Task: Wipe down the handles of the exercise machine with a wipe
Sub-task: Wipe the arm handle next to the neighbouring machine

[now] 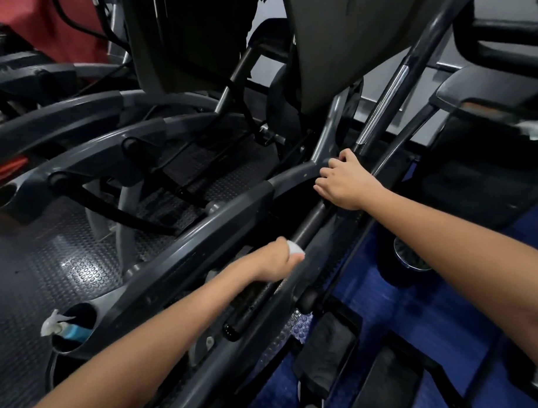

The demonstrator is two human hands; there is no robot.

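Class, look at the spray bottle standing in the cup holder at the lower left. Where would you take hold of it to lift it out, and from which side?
Take the spray bottle by its white trigger head and neck, coming from above. Its blue body sits sunk in the cup holder, whose rim walls it in, so only the top stands free. Lifting straight up is probably the cleanest way out.

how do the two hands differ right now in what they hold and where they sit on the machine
The left hand grips a white wipe against the black handle; the right hand holds no wipe. The left hand sits low and near on the handle, while the right hand rests farther up, fingers curled over the grey frame bar. Both are bare and touch the machine.
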